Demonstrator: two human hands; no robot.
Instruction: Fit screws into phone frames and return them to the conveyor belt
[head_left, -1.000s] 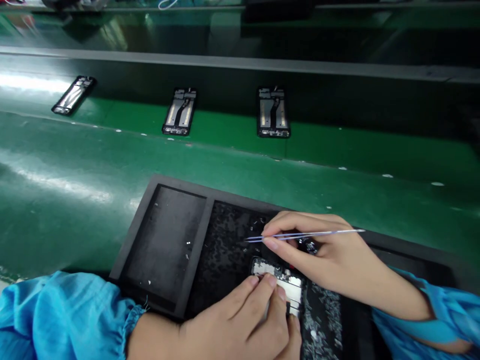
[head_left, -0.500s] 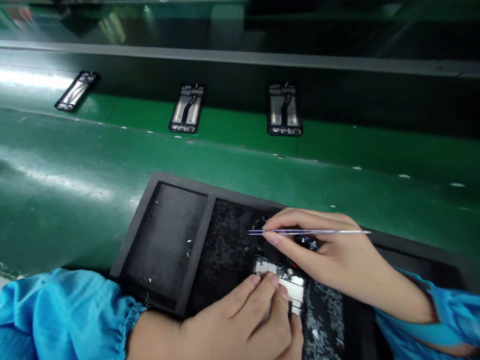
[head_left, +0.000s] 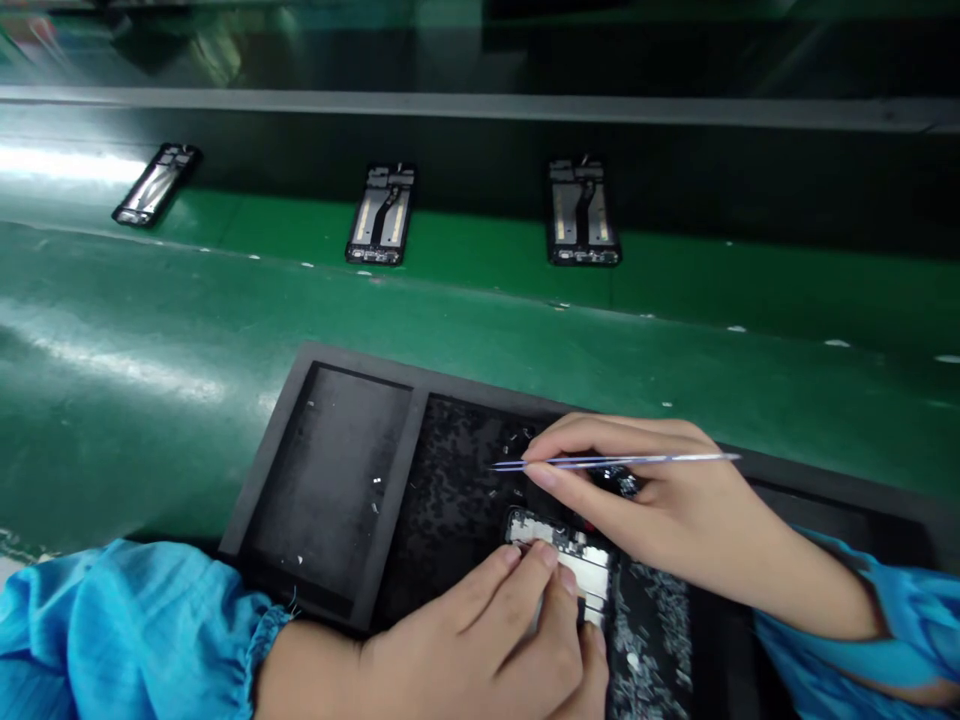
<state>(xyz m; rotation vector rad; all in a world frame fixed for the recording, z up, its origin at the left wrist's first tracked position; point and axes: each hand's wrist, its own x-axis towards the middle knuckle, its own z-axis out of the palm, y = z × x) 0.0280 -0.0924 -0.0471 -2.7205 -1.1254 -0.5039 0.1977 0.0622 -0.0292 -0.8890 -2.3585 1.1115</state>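
Observation:
Over a black tray (head_left: 459, 374) with compartments, my right hand (head_left: 667, 500) pinches a thin pair of tweezers (head_left: 637, 461). Its tips point left above the dark middle compartment, with nothing visible between them. Below, my left hand (head_left: 502, 630) is curled around an opened phone (head_left: 592, 575) with silvery inner plates. The fingertips press on the phone's upper left part, and the hand hides most of its lower half. Tiny clear and white bits (head_left: 649, 640) lie in the compartment to the right of the phone.
Three opened phone frames, a left one (head_left: 156, 186), a middle one (head_left: 381, 215) and a right one (head_left: 583, 212), lie on the green strip beyond the tray. Behind them runs a grey rail (head_left: 450, 103). A few tiny scraps (head_left: 377, 481) lie in the tray's left compartment.
The middle and right phone frames have shifted slightly rightward in view. Both hands stay nearly in place, with the tweezers and the opened phone still held.

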